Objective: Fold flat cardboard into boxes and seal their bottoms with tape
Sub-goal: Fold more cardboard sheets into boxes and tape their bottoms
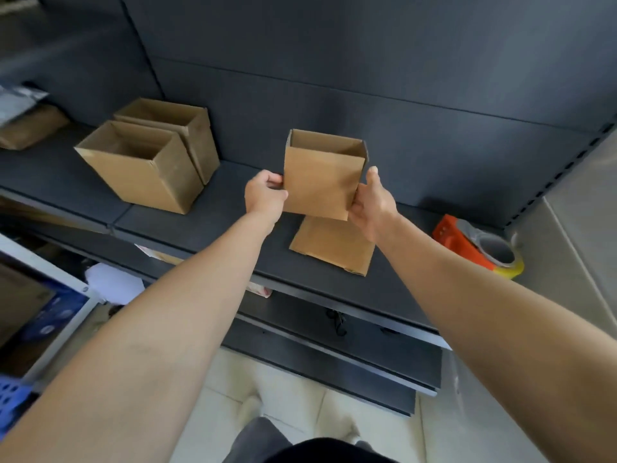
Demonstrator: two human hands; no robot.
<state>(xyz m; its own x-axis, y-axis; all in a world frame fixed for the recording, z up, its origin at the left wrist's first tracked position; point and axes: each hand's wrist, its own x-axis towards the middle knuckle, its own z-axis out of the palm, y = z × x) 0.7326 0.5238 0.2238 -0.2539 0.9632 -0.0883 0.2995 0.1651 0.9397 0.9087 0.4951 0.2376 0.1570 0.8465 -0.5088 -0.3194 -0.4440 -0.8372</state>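
Note:
A small brown cardboard box (322,177), opened into a tube with its top open, is held above the dark shelf (213,215). My left hand (264,195) pinches its left edge and my right hand (370,203) grips its lower right corner. Under the box a flat piece of cardboard (334,247) lies on the shelf. An orange tape dispenser (477,245) with a roll of tape rests on the shelf at the right, apart from both hands.
Two standing open boxes (147,165) are side by side at the shelf's left. Farther left lies a brown package (30,128). A dark back panel rises behind the shelf. Lower shelves (334,355), white paper (113,282) and a blue crate (13,399) are below.

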